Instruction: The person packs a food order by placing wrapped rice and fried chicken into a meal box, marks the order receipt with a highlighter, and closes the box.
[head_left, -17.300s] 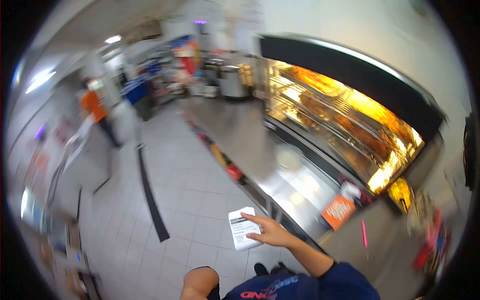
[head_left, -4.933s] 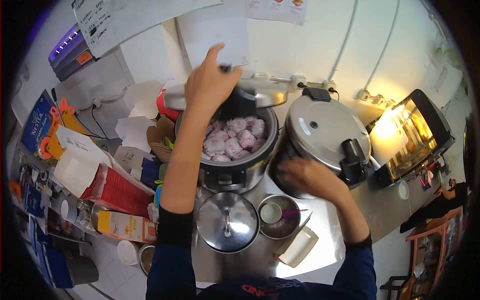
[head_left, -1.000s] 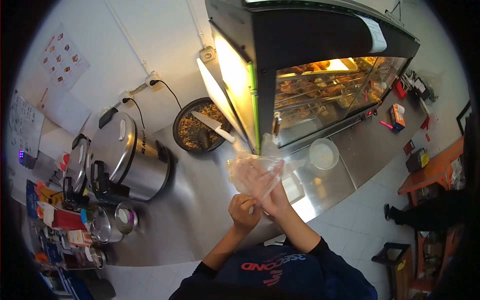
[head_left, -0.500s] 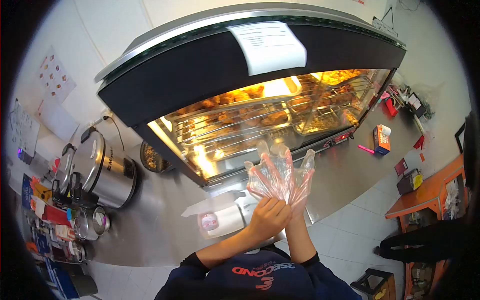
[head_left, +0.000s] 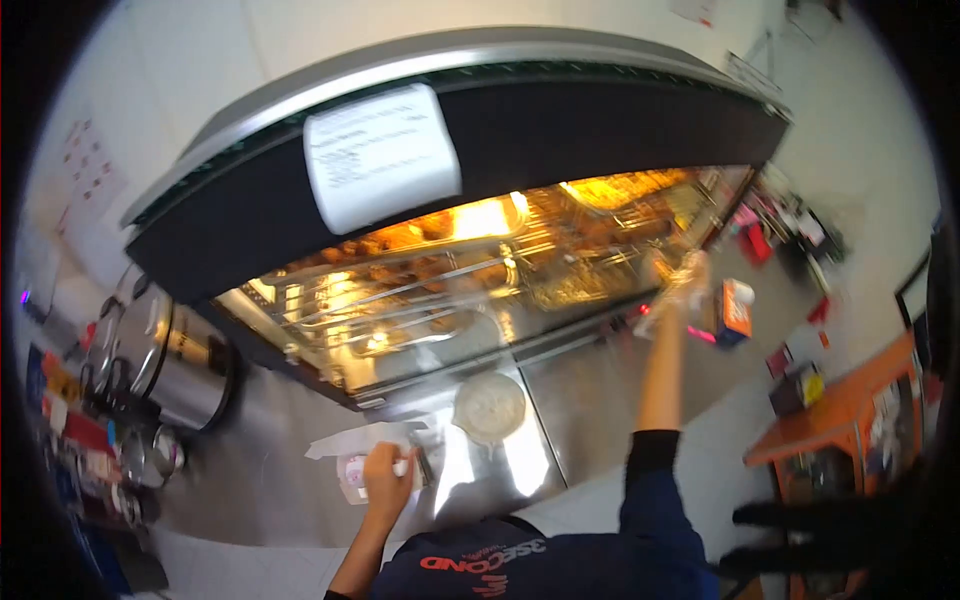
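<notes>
My left hand point(head_left: 388, 478) is bare and its fingers are curled at the edge of an open paper box point(head_left: 350, 492), with a pale edge showing by the thumb. In the box sits a small pink-marked cup point(head_left: 353, 470). My right hand point(head_left: 682, 278), in a clear plastic glove, reaches to the right end of the lit food warmer point(head_left: 590, 120). It is smeared by motion, so its fingers and anything in them are unclear. Behind the warmer's front lie trays of fried food point(head_left: 615, 190) on wire racks.
A round translucent thing point(head_left: 490, 408) lies on the metal counter point(head_left: 270, 470). Large metal cookers point(head_left: 185, 365) stand at the left. An orange box point(head_left: 733, 312) sits beyond my right hand. A dark-clothed person point(head_left: 810, 525) is at the lower right.
My hands have parted: the left has left the gloved wrist and dropped to the paper box. My right arm has stretched forward and right to the warmer. The camera view has shifted.
</notes>
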